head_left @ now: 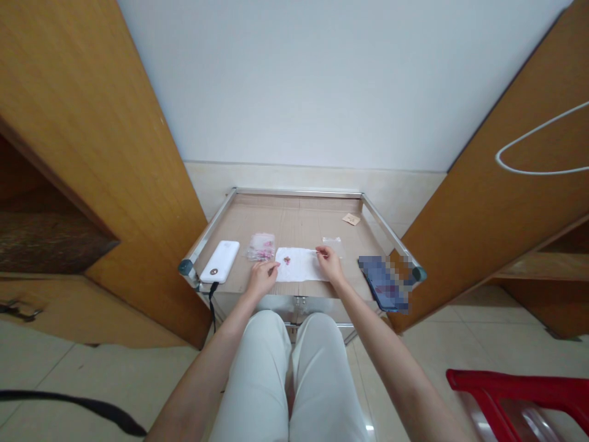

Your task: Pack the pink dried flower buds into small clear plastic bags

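A white sheet [301, 265], paper or cloth, lies flat at the front of the small table with a small reddish-pink item [287, 261] on its left part. At the sheet's left edge rests my left hand [262, 276], its fingers stretched out and fingertips by the edge. My right hand [330, 264] is over the sheet's right side, thumb and fingers pinched together near the upper corner. Whatever is between them is too small to make out. Just behind my right hand lies a clear plastic bag [332, 242]. A stack of small clear bags with pink contents [261, 247] sits beyond my left hand.
The brown tabletop [294, 215] has a raised metal rim. A white power bank [221, 261] with a black cable stands left, a blurred phone [384, 285] right, a small tan card [351, 219] at the back. Wooden cabinets flank the table; a red stool [519, 383] is lower right.
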`<action>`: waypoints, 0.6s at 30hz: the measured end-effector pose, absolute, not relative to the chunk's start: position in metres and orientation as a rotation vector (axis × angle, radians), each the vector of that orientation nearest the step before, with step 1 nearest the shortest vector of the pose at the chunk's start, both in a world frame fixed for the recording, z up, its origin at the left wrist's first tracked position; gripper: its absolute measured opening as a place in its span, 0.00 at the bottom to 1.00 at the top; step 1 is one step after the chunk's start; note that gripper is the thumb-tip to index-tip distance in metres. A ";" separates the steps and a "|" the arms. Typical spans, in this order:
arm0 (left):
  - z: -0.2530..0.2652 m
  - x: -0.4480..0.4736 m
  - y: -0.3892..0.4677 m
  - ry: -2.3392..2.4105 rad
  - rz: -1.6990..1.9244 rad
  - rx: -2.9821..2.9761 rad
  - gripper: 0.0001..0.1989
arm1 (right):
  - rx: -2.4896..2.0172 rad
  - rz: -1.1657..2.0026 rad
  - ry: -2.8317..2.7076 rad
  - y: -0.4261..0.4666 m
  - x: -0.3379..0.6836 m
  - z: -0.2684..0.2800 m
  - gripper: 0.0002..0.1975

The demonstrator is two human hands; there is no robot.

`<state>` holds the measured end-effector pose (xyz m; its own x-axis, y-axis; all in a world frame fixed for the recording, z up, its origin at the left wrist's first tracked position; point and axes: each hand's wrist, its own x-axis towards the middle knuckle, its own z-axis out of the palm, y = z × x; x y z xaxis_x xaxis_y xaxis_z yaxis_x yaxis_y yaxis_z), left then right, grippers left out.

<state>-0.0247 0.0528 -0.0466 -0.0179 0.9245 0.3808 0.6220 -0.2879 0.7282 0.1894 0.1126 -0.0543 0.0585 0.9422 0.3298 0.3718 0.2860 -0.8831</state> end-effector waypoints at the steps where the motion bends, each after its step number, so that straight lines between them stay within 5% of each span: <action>1: -0.046 -0.025 0.053 1.628 1.203 1.948 0.10 | -1.273 0.713 -1.488 0.112 0.186 -0.058 0.10; 18: -0.032 -0.026 0.052 1.760 1.175 2.116 0.12 | -1.266 0.700 -1.462 0.107 0.188 -0.073 0.11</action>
<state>-0.0256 0.0524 -0.0321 0.0057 0.8855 0.4646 0.7686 -0.3011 0.5645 0.1875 0.1073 -0.0729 0.0889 0.9427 0.3215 0.3410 0.2745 -0.8991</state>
